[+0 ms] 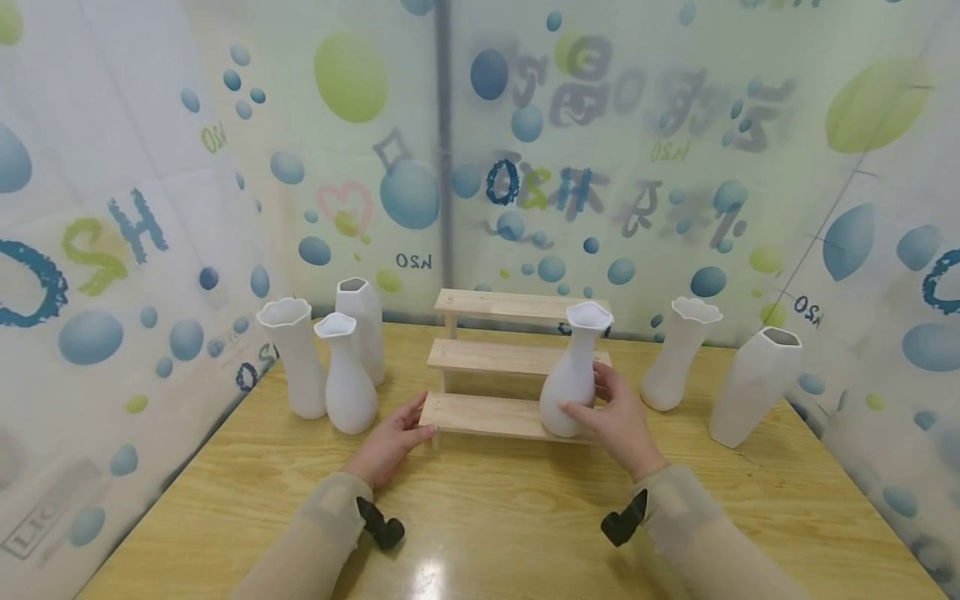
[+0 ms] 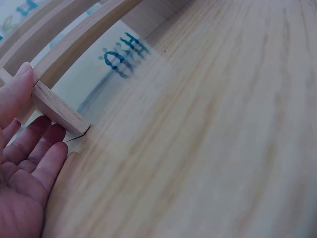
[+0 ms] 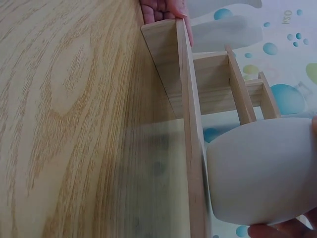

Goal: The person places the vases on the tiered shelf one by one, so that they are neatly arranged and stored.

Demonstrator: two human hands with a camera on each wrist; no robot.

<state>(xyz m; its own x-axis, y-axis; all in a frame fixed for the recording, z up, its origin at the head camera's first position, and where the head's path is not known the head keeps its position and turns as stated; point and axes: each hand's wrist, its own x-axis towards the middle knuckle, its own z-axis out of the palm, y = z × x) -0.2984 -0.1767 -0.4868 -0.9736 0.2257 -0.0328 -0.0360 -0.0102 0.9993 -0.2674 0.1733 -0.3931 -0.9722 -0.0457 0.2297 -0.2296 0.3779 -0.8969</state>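
Observation:
A three-step wooden display stand [image 1: 480,412] is on the table. On the right end of its lowest step, a white bulbous vase with a wavy rim [image 1: 570,383] is upright. My right hand [image 1: 622,421] grips this vase's belly from the right, fingers behind and thumb in front. In the right wrist view the vase's base [image 3: 213,183] meets the step board [image 3: 190,129], or nearly so. My left hand [image 1: 390,442] holds the stand's lower left end, its thumb at the board's end and its fingers beside the leg [image 2: 62,111].
Left of the stand are a fluted vase [image 1: 300,367], a bulbous vase [image 1: 350,392] and a taller angular vase [image 1: 367,329]. To its right are another fluted vase [image 1: 678,358] and an angular vase [image 1: 753,387]. A patterned curtain [image 1: 420,75] surrounds the wooden table [image 1: 480,517].

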